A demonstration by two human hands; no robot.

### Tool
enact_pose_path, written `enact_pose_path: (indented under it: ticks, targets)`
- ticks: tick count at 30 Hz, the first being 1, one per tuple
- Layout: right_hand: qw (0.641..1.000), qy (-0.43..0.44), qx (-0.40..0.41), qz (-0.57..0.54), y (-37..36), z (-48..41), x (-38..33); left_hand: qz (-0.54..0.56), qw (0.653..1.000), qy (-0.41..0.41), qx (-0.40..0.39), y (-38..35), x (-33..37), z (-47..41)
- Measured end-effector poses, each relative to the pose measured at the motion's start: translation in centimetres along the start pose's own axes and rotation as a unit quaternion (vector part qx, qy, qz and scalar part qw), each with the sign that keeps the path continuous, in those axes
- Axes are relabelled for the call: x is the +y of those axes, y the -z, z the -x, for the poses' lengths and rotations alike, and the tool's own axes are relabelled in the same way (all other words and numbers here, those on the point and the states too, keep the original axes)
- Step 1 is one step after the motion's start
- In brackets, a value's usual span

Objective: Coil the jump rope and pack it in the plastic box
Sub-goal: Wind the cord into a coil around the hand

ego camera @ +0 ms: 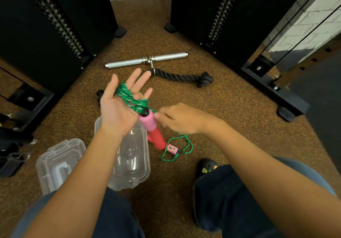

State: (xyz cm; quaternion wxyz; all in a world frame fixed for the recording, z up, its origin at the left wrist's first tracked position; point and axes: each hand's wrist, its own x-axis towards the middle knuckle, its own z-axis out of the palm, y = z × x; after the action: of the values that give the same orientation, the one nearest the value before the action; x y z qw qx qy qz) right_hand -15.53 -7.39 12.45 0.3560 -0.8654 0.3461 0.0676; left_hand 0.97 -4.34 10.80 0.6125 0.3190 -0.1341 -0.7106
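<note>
1. GYM FLOOR: I hold my left hand [118,106] palm up, its grip apart, fingers straight and spread. Turns of the green jump rope [129,95] lie wound across the palm.
2. A pink handle [148,121] hangs from the coil at the heel of that palm, its long axis pointing down and towards me.
3. My right hand [180,119] sits just beside the handle. Its curled grip appears clamped on the rope there, though blur softens the fingertips.
4. The unwound rope drops beneath the right hand to loose loops on the floor [239,117], ending at the second handle [172,148]. That slack lies nearer the right hand, which I judge should feed it.
5. The open plastic box [145,164] waits under the left forearm, its long axis running away from me. The lid [59,162] lies to its left.
</note>
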Motion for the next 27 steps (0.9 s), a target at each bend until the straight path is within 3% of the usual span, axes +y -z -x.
enact_pose_path:
  ticks: [2, 4, 8, 11, 15, 18, 21, 23, 27]
  targets:
    - [0.999, 0.030, -0.002, 0.017, 0.3, 0.5, -0.6, -0.071, 0.996, -0.015, 0.057, 0.0, -0.2, -0.2]
    - [0.998, 0.062, 0.018, 0.024, 0.9, 0.8, -1.2, -0.165, 0.984, 0.000, 0.066, -0.5, -0.9, -0.2]
    - [0.994, 0.087, 0.068, 0.022, 2.6, 0.9, -1.2, -0.288, 0.954, 0.081, -0.001, -2.5, -3.3, 0.6]
    - [0.992, 0.076, 0.102, -0.026, 3.8, 1.0, -0.2, -0.305, 0.943, 0.110, -0.079, -3.1, -4.4, 1.2]
    - [0.978, 0.051, 0.163, -0.117, 4.4, 0.6, 2.0, -0.214, 0.950, 0.165, -0.158, -3.3, -3.8, 1.5]
    - [0.976, 0.016, 0.178, -0.123, 3.8, 0.0, 3.2, -0.069, 0.979, 0.125, -0.142, -3.0, -2.8, 1.5]
    - [0.990, -0.019, 0.129, -0.060, 2.8, -0.2, 3.7, 0.102, 0.979, 0.056, -0.167, -1.5, -1.0, 1.1]
    - [0.997, -0.037, 0.071, -0.019, 2.3, -0.2, 3.7, 0.155, 0.981, -0.013, -0.112, -0.2, 0.2, 0.6]
    - [0.998, -0.042, -0.035, 0.013, 1.4, -0.1, 2.9, 0.097, 0.988, -0.098, 0.070, 1.2, 1.2, -0.1]
